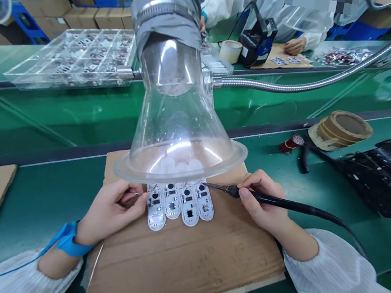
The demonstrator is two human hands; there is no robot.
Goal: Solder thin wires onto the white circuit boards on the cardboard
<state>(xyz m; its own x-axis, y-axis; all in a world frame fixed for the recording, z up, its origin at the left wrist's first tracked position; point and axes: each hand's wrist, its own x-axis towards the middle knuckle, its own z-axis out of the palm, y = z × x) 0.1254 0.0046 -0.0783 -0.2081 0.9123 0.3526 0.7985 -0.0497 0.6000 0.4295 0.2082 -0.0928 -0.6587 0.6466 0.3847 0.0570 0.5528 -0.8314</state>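
Green bench, cardboard mat at six o'clock, and the right hand pinches a soldering iron, tip at the row of small circuit boards under the clear fume hood. Left hand, fingers closed on thin solder wire, at nine o'clock of them. Risk: a wobble could bridge pads or nudge a board

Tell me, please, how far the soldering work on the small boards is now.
Done: four small circuit boards lie in a row on the cardboard sheet. Which joints are finished cannot be told. In hand: the right hand holds the soldering iron, tip at the rightmost board, and the left hand pinches solder wire beside the leftmost board. Left: unclear.
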